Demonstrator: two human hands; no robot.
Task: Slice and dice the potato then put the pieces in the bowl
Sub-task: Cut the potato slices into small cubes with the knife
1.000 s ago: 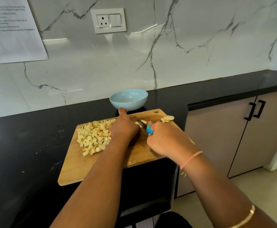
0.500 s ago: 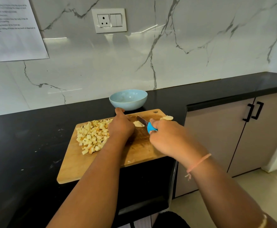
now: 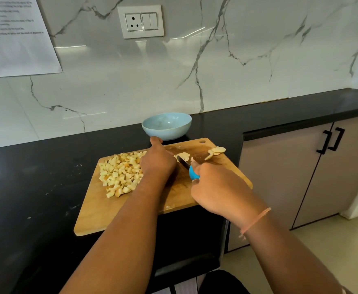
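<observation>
Potato slices [image 3: 183, 154] on board [image 3: 97, 209], just right of L hand [image 3: 158, 164] curled down pinning them; R hand [image 3: 218, 187] fisted on knife [image 3: 192, 172], blade angled across slices; bowl [image 3: 166, 126] just beyond.

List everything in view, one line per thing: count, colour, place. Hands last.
counter: one, black, below the wall
cutting board: one, wooden, on the counter
bowl: one, light blue, on the counter behind the board
diced potato: one heap, pale yellow, left part of the board
potato slices: a few, pale, board's far right corner
knife: one, blue handle, dark blade, over the board
potato piece: one, pale, mid-board at the blade
socket plate: one, white, on the wall
paper sheet: one, white, wall upper left
cabinet doors: two, beige, at right
left hand: one, holds the potato piece
right hand: one, grips the knife
</observation>
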